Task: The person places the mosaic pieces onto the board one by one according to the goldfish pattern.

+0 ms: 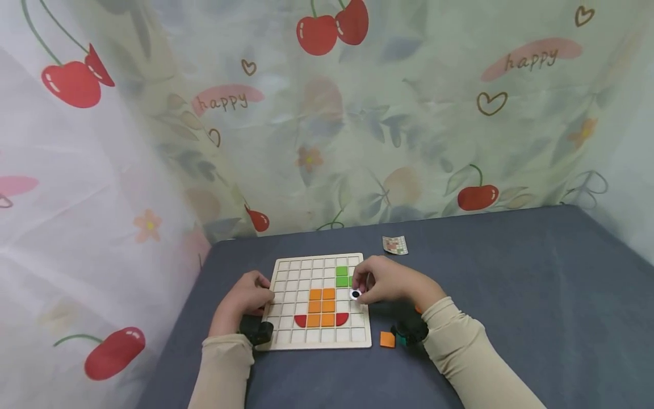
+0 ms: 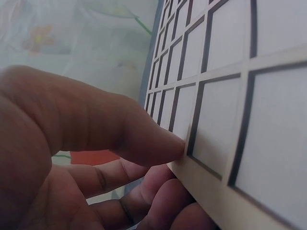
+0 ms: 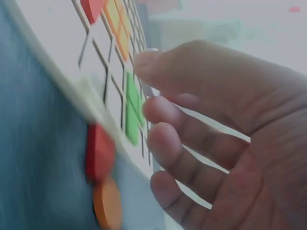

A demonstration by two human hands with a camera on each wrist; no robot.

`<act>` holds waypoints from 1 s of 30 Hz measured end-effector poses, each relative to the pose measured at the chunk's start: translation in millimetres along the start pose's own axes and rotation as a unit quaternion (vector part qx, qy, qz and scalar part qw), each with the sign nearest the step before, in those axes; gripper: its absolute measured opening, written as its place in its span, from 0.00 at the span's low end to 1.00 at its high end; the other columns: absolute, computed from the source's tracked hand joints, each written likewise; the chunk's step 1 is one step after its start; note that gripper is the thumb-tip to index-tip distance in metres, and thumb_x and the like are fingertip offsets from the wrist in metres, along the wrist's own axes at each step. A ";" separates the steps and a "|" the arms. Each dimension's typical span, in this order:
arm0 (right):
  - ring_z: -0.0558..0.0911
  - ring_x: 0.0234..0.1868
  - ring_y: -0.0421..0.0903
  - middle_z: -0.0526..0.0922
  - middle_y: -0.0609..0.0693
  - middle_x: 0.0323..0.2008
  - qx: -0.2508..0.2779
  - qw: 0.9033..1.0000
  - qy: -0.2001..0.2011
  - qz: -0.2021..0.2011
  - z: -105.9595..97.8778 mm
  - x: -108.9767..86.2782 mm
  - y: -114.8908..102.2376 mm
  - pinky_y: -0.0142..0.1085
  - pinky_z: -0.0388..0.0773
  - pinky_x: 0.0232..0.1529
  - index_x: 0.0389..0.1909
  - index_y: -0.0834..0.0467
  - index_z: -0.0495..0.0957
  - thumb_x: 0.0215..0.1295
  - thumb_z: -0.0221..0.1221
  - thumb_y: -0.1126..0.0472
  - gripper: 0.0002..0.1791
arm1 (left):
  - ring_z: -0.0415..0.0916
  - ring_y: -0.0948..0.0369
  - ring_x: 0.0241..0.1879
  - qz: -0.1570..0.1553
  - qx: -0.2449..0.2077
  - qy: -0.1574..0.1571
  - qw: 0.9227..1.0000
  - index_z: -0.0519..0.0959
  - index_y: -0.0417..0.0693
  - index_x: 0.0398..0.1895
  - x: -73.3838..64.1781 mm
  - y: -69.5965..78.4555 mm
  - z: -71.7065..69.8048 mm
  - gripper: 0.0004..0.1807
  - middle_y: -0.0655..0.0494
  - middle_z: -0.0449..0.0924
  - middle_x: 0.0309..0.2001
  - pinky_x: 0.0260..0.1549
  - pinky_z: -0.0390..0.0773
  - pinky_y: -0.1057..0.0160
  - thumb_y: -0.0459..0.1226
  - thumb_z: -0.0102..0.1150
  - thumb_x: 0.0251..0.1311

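Note:
A pale wooden grid board (image 1: 291, 339) lies on the table. My left hand (image 1: 247, 294) grips its left edge, the thumb (image 2: 158, 143) on the rim and the other fingers curled against the side. In the head view, my right hand (image 1: 394, 278) pinches a white tile with a black dot (image 1: 355, 295) over the board's right part. In the right wrist view this tile is mostly hidden behind the fingertips. Orange square tiles (image 1: 322, 307) fill a block in the board, with a red rounded tile (image 1: 300, 321) on either side. Green tiles (image 1: 342, 271) sit at the upper right.
An orange tile (image 1: 387, 339) lies right of the board, beside a teal piece (image 1: 402, 341) partly hidden by the black wrist camera (image 1: 411, 325). The right wrist view shows a red piece (image 3: 100, 153) near the board's edge. A small printed card (image 1: 395, 245) lies behind.

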State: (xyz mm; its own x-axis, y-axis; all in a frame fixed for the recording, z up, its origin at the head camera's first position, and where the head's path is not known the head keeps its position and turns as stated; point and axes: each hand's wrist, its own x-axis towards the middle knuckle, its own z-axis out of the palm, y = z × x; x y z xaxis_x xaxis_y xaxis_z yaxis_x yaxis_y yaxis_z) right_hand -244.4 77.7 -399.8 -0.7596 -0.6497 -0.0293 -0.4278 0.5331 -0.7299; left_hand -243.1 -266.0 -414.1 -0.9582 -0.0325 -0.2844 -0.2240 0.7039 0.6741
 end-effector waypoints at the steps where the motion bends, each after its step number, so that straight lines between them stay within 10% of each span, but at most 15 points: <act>1: 0.80 0.33 0.45 0.82 0.46 0.31 0.000 1.000 -0.002 -0.004 3.6 3.6 -2.1 0.33 0.78 0.34 0.37 0.57 0.85 0.60 0.74 0.64 0.07 | 0.82 0.51 0.38 0.000 0.000 -0.001 1.000 0.74 0.37 0.51 0.3 0.2 0.5 0.16 0.42 0.78 0.43 0.37 0.87 0.52 0.34 0.60 0.61; 17: 0.78 0.34 0.42 0.82 0.44 0.32 -0.031 0.999 0.012 -0.020 59.4 65.2 -45.2 0.35 0.78 0.38 0.37 0.53 0.85 0.63 0.74 0.61 0.07 | 0.83 0.51 0.37 -0.005 -0.004 -0.002 1.000 0.75 0.37 0.50 -1.5 1.1 -0.4 0.15 0.43 0.79 0.41 0.36 0.87 0.52 0.34 0.61 0.62; 30: 0.78 0.36 0.41 0.82 0.41 0.33 -0.060 0.998 0.007 -0.021 72.4 79.8 -45.4 0.34 0.78 0.42 0.35 0.50 0.86 0.65 0.71 0.60 0.03 | 0.83 0.52 0.35 -0.003 0.003 0.010 1.000 0.75 0.37 0.49 -0.3 0.8 -0.5 0.16 0.43 0.79 0.41 0.35 0.87 0.53 0.34 0.61 0.59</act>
State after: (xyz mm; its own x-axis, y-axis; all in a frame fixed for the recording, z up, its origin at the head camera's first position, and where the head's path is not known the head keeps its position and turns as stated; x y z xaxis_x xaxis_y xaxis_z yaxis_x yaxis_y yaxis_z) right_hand -250.1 -37.5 -418.4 -0.7463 -0.6656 0.0104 -0.5149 0.5674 -0.6426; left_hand -243.0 -265.8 -413.1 -0.9600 -0.0503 -0.2753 -0.2286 0.7082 0.6679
